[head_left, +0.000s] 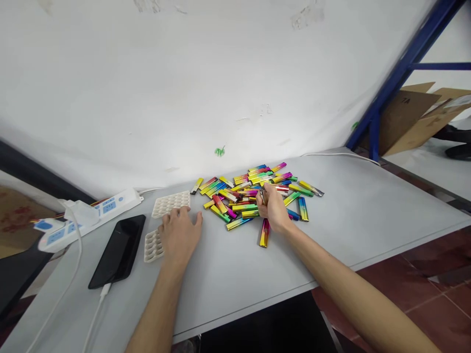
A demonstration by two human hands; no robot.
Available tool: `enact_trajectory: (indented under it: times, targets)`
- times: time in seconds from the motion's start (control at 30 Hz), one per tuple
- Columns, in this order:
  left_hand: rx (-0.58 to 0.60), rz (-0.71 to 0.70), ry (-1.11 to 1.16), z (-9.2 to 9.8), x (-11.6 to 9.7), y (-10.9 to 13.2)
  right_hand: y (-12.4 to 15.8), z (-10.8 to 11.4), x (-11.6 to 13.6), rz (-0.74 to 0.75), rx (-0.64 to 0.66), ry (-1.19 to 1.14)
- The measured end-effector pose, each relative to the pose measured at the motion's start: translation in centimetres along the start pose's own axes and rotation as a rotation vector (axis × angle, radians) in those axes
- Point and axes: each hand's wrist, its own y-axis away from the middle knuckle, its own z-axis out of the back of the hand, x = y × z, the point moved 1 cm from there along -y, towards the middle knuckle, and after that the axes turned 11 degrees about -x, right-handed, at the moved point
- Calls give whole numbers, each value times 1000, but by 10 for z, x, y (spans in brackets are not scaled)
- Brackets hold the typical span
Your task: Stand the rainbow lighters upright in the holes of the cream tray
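Note:
A heap of several rainbow-coloured metallic sticks (253, 191) lies on the grey table (368, 215) near the wall. My right hand (273, 208) rests at the heap's near edge, fingers closed on one of the sticks. Another stick (264, 233) lies just under that wrist. My left hand (180, 233) lies palm down with fingers apart on a white moulded tray (151, 246). A second white tray (171, 202) with round pockets sits just beyond its fingertips.
A black phone (118, 250) on a white cable lies left of the trays. Behind it is a white power strip (106, 208) with plugs. A blue metal rack (393, 78) and cardboard boxes (419, 113) stand at the right. The table's near edge drops to a red tiled floor.

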Motion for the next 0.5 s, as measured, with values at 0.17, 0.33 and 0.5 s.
enact_trajectory:
  times: [0.17,0.33,0.5]
  targets:
    - [28,-8,-4,-2,-2,2,0,-1,0,-4,36,-12]
    - [38,-23,-13,-3,-3,3,2,-1,3,-14,3,-46]
    - [50,-20,0,-1,-4,3,1,0,1,-20,12,-98]
